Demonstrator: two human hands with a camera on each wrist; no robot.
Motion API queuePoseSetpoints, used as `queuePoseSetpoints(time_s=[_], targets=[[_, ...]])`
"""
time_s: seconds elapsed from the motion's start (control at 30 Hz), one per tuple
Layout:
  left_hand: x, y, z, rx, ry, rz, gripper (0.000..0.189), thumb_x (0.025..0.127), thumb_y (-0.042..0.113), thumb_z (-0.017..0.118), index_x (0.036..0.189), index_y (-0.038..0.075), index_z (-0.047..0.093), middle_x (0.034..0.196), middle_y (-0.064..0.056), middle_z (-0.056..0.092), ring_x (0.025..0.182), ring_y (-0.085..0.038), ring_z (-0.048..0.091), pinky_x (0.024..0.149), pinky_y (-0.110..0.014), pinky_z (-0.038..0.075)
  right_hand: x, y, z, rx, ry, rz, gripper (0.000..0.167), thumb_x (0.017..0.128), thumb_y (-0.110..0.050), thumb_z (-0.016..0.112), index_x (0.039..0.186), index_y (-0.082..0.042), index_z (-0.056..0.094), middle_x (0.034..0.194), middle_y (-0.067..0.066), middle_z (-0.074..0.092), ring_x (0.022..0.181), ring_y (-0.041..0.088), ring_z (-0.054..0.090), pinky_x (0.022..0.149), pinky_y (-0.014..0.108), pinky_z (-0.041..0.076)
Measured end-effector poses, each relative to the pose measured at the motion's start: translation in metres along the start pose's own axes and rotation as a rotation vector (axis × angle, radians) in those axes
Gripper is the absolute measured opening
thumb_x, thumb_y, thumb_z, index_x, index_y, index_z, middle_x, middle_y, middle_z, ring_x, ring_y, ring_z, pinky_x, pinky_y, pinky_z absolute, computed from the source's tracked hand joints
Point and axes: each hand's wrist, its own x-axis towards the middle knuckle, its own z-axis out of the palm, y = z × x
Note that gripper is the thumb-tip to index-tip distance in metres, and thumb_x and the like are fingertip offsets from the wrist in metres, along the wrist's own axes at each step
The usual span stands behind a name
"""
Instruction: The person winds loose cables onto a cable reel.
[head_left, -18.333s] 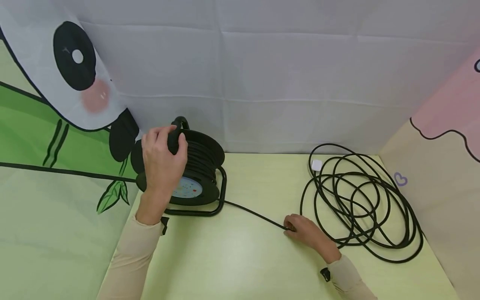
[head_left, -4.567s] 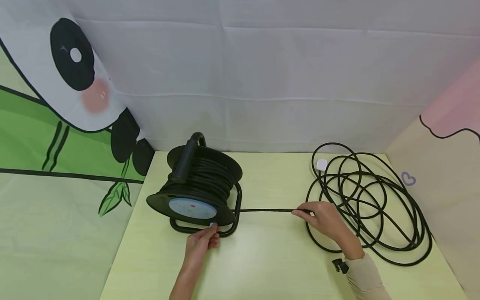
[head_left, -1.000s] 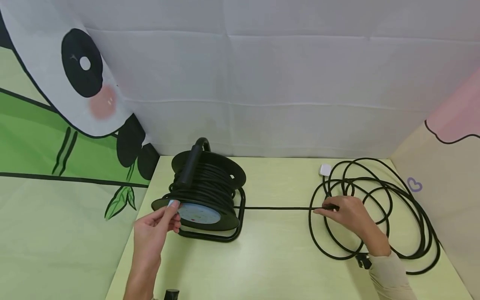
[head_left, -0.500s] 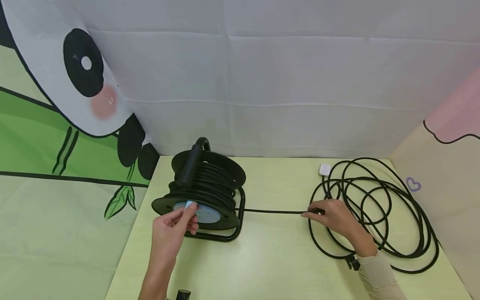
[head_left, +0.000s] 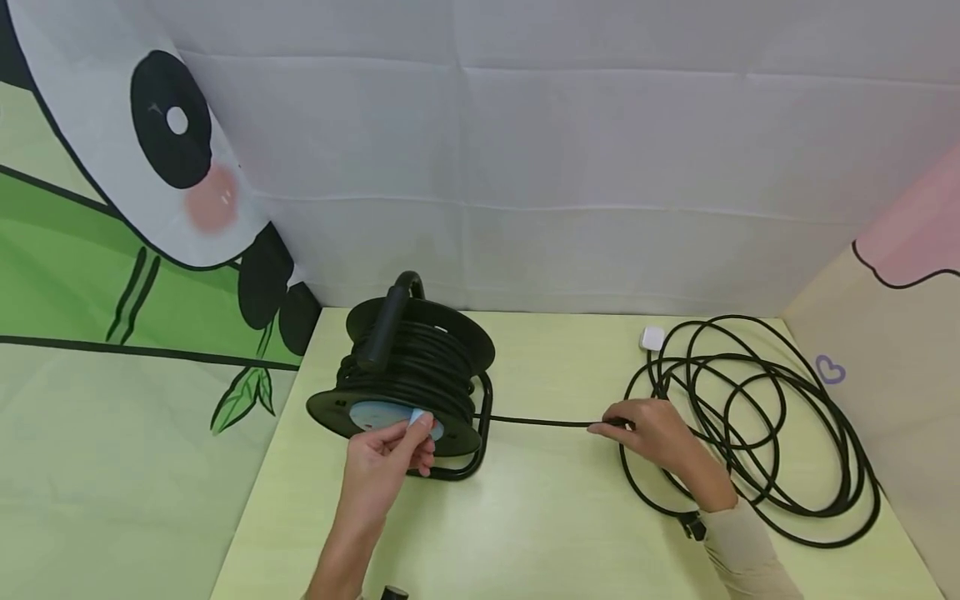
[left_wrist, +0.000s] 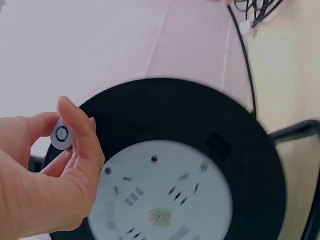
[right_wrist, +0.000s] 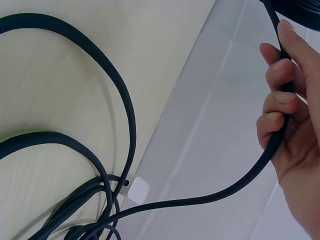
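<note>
A black cable reel (head_left: pixel 408 367) with a black carrying handle stands on a tube frame at the left of the table. Its pale blue round face (head_left: pixel 375 414), showing socket slots in the left wrist view, is turned toward the person. My left hand (head_left: pixel 384 471) pinches a small round crank knob (left_wrist: pixel 61 135) at that face between thumb and fingers. From the reel, black cable (head_left: pixel 536 422) runs nearly straight to my right hand (head_left: pixel 660 437), whose fingers curl around it in the right wrist view. Past that hand the cable joins loose loops (head_left: pixel 776 417).
A white plug (head_left: pixel 652 337) lies at the back of the loops. Printed cloth (head_left: pixel 525 167) hangs behind and along both sides of the pale table (head_left: pixel 517 533). The reel's frame (head_left: pixel 487 392) sticks out to its right.
Eighteen seconds ago my left hand held the reel's handle; now it has the knob. Over the last second the knob and left hand moved right across the face, and my right hand shifted left.
</note>
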Motion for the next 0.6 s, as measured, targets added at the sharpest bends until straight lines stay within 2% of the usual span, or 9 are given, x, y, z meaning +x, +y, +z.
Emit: queuePoseSetpoints(time_s=[0.13, 0.3, 0.47, 0.6], targets=[[0.001, -0.013, 0.012, -0.039, -0.052, -0.035, 0.028, 0.098, 0.012, 0.072, 0.102, -0.016, 0.072, 0.074, -0.016, 0.069, 0.059, -0.016, 0.066, 0.057, -0.027, 0.061, 0.0, 0.0, 0.003, 0.002, 0.01, -0.013, 0.011, 0.08, -0.02, 0.088, 0.081, -0.018, 0.078, 0.075, -0.011, 0.073, 0.06, -0.007, 0.056, 0.052, 0.013, 0.047], [0.002, -0.038, 0.027, -0.061, -0.098, -0.09, 0.027, 0.096, 0.012, 0.074, 0.101, -0.014, 0.073, 0.075, -0.013, 0.07, 0.06, -0.015, 0.066, 0.057, -0.027, 0.06, -0.001, 0.0, 0.004, 0.009, 0.041, -0.025, 0.008, 0.082, -0.02, 0.086, 0.082, -0.018, 0.079, 0.076, -0.01, 0.073, 0.062, -0.004, 0.062, 0.053, 0.016, 0.051], [0.003, -0.063, 0.033, -0.054, -0.093, -0.093, 0.024, 0.096, 0.011, 0.074, 0.096, -0.013, 0.074, 0.075, -0.015, 0.07, 0.058, -0.014, 0.065, 0.056, -0.026, 0.06, 0.0, 0.0, 0.002, -0.018, 0.054, -0.042, 0.006, 0.084, -0.021, 0.085, 0.082, -0.018, 0.08, 0.075, -0.01, 0.074, 0.058, -0.004, 0.06, 0.05, 0.014, 0.047], [0.003, -0.068, 0.035, -0.056, -0.083, -0.1, 0.026, 0.095, 0.013, 0.076, 0.092, -0.013, 0.073, 0.073, -0.014, 0.069, 0.058, -0.014, 0.065, 0.056, -0.026, 0.06, -0.001, 0.004, -0.004, -0.047, 0.08, -0.035, 0.008, 0.082, -0.023, 0.086, 0.081, -0.018, 0.08, 0.072, -0.01, 0.074, 0.055, -0.005, 0.058, 0.047, 0.012, 0.043]])
